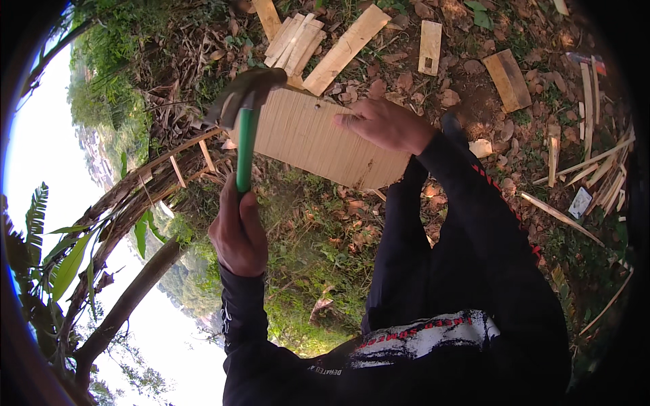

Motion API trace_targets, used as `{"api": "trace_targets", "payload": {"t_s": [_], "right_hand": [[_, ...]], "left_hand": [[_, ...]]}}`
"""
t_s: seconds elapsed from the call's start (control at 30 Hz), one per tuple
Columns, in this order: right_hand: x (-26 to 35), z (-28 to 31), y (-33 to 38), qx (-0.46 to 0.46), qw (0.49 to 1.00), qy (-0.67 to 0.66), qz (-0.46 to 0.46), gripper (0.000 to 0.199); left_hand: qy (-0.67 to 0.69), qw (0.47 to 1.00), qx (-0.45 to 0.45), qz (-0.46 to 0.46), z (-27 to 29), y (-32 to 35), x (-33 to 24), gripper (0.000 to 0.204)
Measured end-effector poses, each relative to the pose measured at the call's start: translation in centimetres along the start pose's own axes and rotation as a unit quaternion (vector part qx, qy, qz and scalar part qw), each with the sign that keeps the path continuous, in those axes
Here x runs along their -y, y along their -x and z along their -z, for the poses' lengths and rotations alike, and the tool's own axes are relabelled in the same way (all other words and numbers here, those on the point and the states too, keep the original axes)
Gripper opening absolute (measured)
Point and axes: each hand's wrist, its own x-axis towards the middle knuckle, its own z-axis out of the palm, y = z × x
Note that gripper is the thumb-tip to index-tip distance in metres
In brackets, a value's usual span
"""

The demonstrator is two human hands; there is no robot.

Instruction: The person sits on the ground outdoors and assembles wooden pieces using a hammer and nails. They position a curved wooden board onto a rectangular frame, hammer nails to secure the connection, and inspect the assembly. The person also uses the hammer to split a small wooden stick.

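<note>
A hammer with a green handle (246, 149) is upright in my left hand (241, 233), whose fingers are wrapped round the lower end of the handle. The dark hammer head is in front of the left end of a pale plywood board (315, 139); whether it touches the board I cannot tell. My right hand (389, 125) grips the board's far edge near its right end, fingers bent over it. A small dark spot, perhaps a nail head (317, 106), shows close to that edge, left of the right fingers.
Several thin wood slats (294, 42) and a longer plank (347, 49) lie beyond the board. Two short wood pieces (429, 47) (508, 80) rest on leafy ground. Narrow sticks (613, 177) are heaped at the right. A leaning trunk (128, 301) and a bright slope are at the left.
</note>
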Motion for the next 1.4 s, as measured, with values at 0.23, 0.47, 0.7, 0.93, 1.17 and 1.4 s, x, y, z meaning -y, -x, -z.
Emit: {"api": "trace_targets", "payload": {"t_s": [0.23,0.47,0.7,0.93,1.17,1.4], "right_hand": [[-0.8,-1.8,-1.0,0.003,1.0,0.012,0.021,0.066],[0.1,-2.0,-0.6,0.002,0.999,-0.03,0.028,0.061],[-0.3,-1.8,-1.3,0.068,0.995,-0.073,0.008,0.059],[-0.9,-1.3,-1.1,0.053,0.996,-0.07,0.022,0.063],[-2.4,-2.0,-1.5,-0.027,0.988,-0.077,0.129,0.066],[-0.4,2.6,-0.8,0.082,0.995,0.049,0.014,0.068]], "left_hand": [[0.025,1.0,0.015,0.003,-1.0,0.0,0.3,0.036],[-0.029,0.992,0.107,0.057,-0.1,-0.3,0.9,0.037],[-0.013,0.993,0.111,0.023,-1.4,1.8,0.7,0.035],[-0.002,0.992,0.124,-0.029,-2.6,2.0,1.4,0.033],[0.03,0.997,0.049,0.056,-2.0,1.4,1.3,0.031],[0.048,0.996,0.054,0.05,0.6,0.1,2.7,0.029]]}}
